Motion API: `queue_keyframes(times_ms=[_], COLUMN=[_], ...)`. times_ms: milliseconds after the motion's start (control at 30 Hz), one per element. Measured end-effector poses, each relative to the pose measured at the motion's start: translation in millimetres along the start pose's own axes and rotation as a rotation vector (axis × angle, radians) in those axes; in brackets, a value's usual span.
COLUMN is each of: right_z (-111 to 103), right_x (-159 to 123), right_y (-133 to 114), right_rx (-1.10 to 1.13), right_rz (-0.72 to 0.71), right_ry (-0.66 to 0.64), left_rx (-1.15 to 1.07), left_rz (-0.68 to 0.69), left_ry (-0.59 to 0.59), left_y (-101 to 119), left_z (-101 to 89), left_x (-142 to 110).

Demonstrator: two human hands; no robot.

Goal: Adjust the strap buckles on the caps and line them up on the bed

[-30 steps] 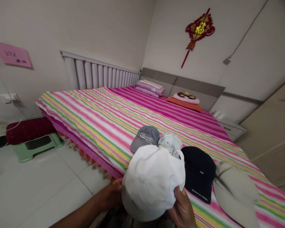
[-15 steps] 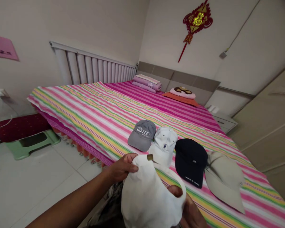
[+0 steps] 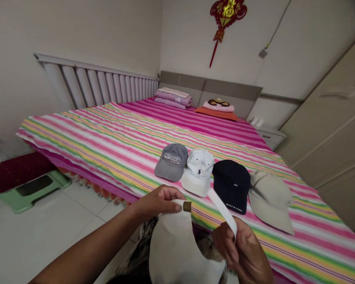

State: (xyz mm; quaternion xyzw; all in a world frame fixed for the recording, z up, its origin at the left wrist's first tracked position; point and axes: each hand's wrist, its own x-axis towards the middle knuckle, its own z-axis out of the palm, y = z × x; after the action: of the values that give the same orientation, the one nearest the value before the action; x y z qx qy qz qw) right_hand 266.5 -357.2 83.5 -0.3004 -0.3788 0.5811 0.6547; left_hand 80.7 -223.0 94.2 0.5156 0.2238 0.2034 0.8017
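Note:
A white cap (image 3: pixel 177 248) hangs low in front of me with its back opening facing up. Thumb and fingers of my left hand (image 3: pixel 162 203) pinch its edge beside the brass buckle (image 3: pixel 187 206). My right hand (image 3: pixel 241 248) is closed on the cap's strap (image 3: pixel 225 211), whose free end points up and left, apart from the buckle. Beyond my hands, a grey cap (image 3: pixel 172 161), a white cap with a small dark logo (image 3: pixel 198 171), a black cap (image 3: pixel 232 185) and a beige cap (image 3: pixel 270 199) lie in a row.
The caps rest on a bed with a striped sheet (image 3: pixel 100 138). Folded purple bedding (image 3: pixel 173 98) and an orange-and-pink pile (image 3: pixel 217 109) sit near the headboard (image 3: pixel 230 90). A green stool (image 3: pixel 35 191) stands on the tiled floor at left; a wardrobe (image 3: pixel 328 126) is at right.
The strap has come out of the buckle and its end is now free in my right hand, which has moved up and right. My view has shifted slightly rightward.

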Motion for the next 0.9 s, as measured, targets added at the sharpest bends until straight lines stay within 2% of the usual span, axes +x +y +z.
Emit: queue_keyframes(times_ms=[133, 300, 400, 500, 600, 700, 900], right_z=[5.7, 6.1, 7.9, 12.7, 18.9, 25.6, 36.6], right_x=[-3.0, -1.9, -0.1, 3.5, 8.3, 12.5, 18.1], right_y=[-9.6, -21.1, -26.8, -30.6, -31.8, -32.3, -33.3], right_rx=[0.000, -0.069, -0.175, -0.370, -0.511, -0.591, -0.646], right_rz=[0.025, 0.008, 0.004, 0.082, 0.156, 0.165, 0.195], right_ry=[0.028, -0.004, 0.100, 0.190, 0.156, 0.130, 0.097], left_rx=[-0.014, -0.109, -0.192, -0.260, -0.282, -0.300, -0.315], left_rz=[0.019, -0.066, -0.081, -0.064, -0.068, -0.099, -0.128], left_ry=[-0.020, -0.059, -0.098, -0.153, -0.178, -0.185, -0.179], left_y=[3.7, -0.2, -6.9, -13.1, -15.0, -14.1, -14.8], left_z=[10.4, 16.8, 17.9, 19.5, 22.7, 25.4, 25.4], left_x=[4.8, 11.8, 16.8, 20.8, 23.1, 25.1, 28.0])
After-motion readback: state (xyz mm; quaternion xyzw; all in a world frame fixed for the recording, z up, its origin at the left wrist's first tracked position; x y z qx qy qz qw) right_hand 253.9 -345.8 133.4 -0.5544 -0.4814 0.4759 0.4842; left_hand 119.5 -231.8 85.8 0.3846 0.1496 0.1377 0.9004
